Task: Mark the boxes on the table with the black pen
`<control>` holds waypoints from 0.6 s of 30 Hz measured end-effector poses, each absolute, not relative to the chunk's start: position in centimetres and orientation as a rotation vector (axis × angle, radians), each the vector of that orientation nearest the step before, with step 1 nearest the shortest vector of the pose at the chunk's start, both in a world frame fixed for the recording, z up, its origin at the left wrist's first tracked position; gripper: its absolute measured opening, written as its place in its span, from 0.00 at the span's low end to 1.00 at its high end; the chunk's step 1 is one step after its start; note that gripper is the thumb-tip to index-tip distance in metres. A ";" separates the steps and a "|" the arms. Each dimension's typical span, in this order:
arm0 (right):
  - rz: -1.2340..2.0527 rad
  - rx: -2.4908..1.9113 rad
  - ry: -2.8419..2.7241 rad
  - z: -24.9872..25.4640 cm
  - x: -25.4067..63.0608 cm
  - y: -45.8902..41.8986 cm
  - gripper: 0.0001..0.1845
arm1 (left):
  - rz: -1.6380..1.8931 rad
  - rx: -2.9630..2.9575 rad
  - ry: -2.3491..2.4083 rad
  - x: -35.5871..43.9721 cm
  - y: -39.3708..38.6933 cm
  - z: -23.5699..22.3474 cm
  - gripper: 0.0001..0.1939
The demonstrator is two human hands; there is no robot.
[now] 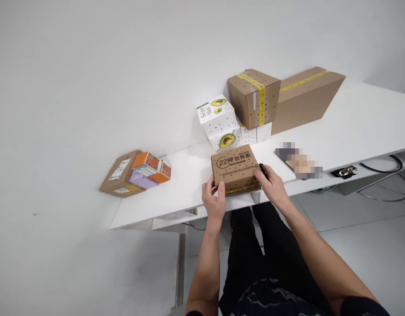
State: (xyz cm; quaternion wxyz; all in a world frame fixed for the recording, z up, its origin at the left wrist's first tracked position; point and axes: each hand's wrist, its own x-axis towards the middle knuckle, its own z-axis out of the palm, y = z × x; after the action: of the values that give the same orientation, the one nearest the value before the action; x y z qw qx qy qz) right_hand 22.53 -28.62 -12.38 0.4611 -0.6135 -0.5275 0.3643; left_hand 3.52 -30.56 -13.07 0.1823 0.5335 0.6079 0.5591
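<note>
A brown cardboard box [236,164] with dark printing and small dark dots stands near the table's front edge, a yellow strip low on its front side. My left hand [214,199] grips its left front corner, fingers on the side and thumb at the front. At the opposite corner my right hand [271,186] presses its thumb on the box. A slim black pen-like object [263,171] sticks up from the right hand's fingers; its exact kind is unclear. The fingertips behind the box are partly hidden.
White avocado-print boxes [218,116] stand behind, beside a taped carton [255,98] and a large carton [304,103]. Left on the white table [176,193] lie a brown box [118,175], an orange box [150,164] and a purple box [143,180]. A blurred item [298,162] lies right.
</note>
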 end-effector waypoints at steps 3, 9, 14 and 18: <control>0.938 -1.444 -1.282 -12.3 22.5 -28.6 0.25 | 1.598 1.441 1.674 3.7 -30.5 -12.9 0.22; 1.051 -1.222 -1.200 -12.8 22.9 -28.4 0.27 | 1.767 1.369 1.427 4.1 -30.7 -14.9 0.23; 1.049 -1.369 -1.097 -16.3 23.5 -27.8 0.29 | 1.682 1.361 1.504 4.3 -31.1 -18.6 0.14; 1.076 -1.384 -1.077 -18.3 24.0 -27.8 0.29 | 1.626 1.355 1.592 4.3 -31.5 -19.5 0.12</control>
State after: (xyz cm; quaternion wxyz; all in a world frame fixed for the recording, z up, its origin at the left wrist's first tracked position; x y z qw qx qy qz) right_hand 24.04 -27.82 -18.26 0.5158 -0.5763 -0.4485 0.4480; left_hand 4.34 -31.45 -19.46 0.2440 0.4963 0.5828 0.5955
